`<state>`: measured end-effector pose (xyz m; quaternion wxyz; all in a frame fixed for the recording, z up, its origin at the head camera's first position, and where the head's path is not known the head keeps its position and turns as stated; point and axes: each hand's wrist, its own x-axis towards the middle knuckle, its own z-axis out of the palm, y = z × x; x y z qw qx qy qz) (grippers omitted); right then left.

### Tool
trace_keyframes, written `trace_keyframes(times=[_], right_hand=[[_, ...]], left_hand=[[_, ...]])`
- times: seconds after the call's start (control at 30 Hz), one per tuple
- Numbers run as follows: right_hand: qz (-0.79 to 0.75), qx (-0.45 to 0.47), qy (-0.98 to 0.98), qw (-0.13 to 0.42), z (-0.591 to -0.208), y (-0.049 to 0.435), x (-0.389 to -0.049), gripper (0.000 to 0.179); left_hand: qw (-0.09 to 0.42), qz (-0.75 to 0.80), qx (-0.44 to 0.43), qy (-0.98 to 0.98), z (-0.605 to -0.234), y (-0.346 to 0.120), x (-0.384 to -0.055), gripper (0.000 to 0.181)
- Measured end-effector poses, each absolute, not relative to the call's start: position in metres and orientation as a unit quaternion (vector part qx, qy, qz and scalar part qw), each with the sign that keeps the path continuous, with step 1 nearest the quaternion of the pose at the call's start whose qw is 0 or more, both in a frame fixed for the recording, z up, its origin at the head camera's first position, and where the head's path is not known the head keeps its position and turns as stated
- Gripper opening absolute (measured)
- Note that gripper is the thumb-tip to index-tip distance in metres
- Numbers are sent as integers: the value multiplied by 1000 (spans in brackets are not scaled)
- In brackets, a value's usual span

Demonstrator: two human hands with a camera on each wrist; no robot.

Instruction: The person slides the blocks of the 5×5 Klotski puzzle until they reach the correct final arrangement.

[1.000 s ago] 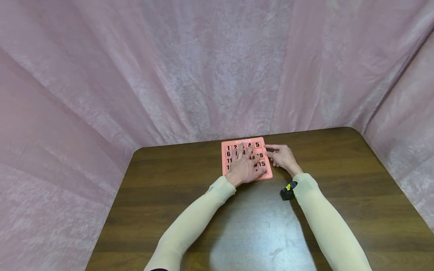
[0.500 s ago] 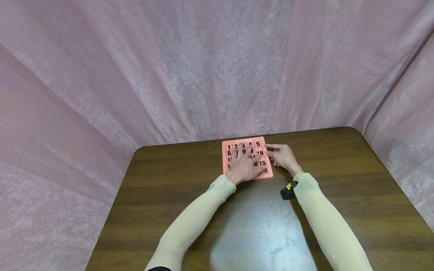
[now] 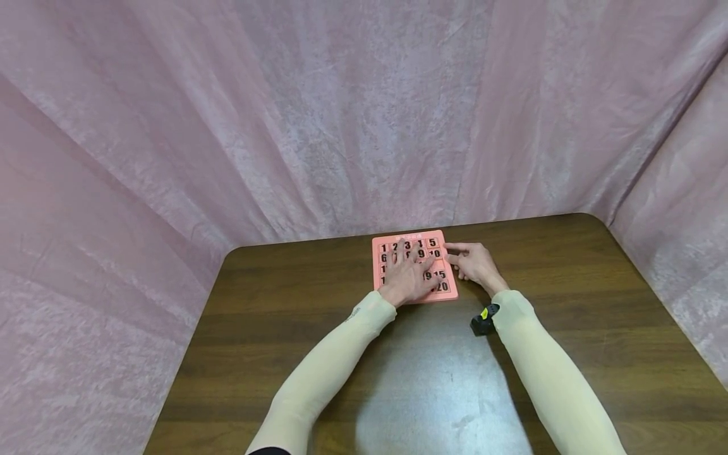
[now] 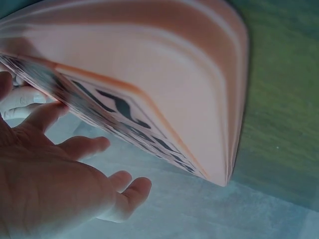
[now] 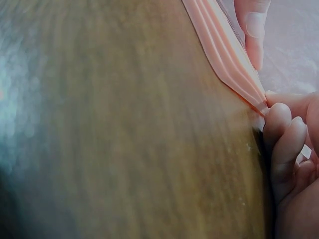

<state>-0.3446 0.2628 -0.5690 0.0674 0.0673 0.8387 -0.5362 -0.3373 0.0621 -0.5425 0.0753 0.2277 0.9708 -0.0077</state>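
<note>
A pink number slide puzzle point(image 3: 380, 292) with black-numbered tiles lies at the back of the table. My left hand point(image 3: 405, 281) is over it with fingers spread across the tiles, hiding several in the middle and lower left. The left wrist view shows that hand point(image 4: 55, 174) palm and fingers beside the puzzle point(image 4: 199, 89). At the puzzle's right edge, my right hand point(image 3: 476, 264) holds the rim with index finger and thumb. Its other fingers curl underneath. The right wrist view shows this hand point(image 5: 294, 149) pinching the puzzle's rim point(image 5: 224, 55). A pink gap shows below tile 10.
The brown wooden table point(image 3: 273, 354) reaches its back edge just beyond the puzzle. A pink curtain point(image 3: 364, 114) hangs behind and at both sides. A black device with a yellow mark point(image 3: 483, 321) is strapped at the right wrist.
Tile 10 has slid up under tile 5, and a gap shows beneath it. The left hand has shifted slightly left. The right hand stays at the rim.
</note>
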Motion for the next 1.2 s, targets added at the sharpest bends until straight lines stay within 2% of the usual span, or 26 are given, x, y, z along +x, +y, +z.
trace_keyframes(times=[0.43,0.6,0.83,1.2], right_hand=[[-538,64,838,62,-570,263,-345,41],[-536,67,838,78,-571,263,-345,41],[-533,59,842,58,-565,266,-346,40],[-535,56,841,62,-571,263,-346,41]], left_hand=[[76,15,224,971,-546,60,-341,65],[70,20,238,968,-550,53,-330,65],[57,29,268,961,-545,47,-318,64],[29,-33,291,956,-548,45,-297,64]])
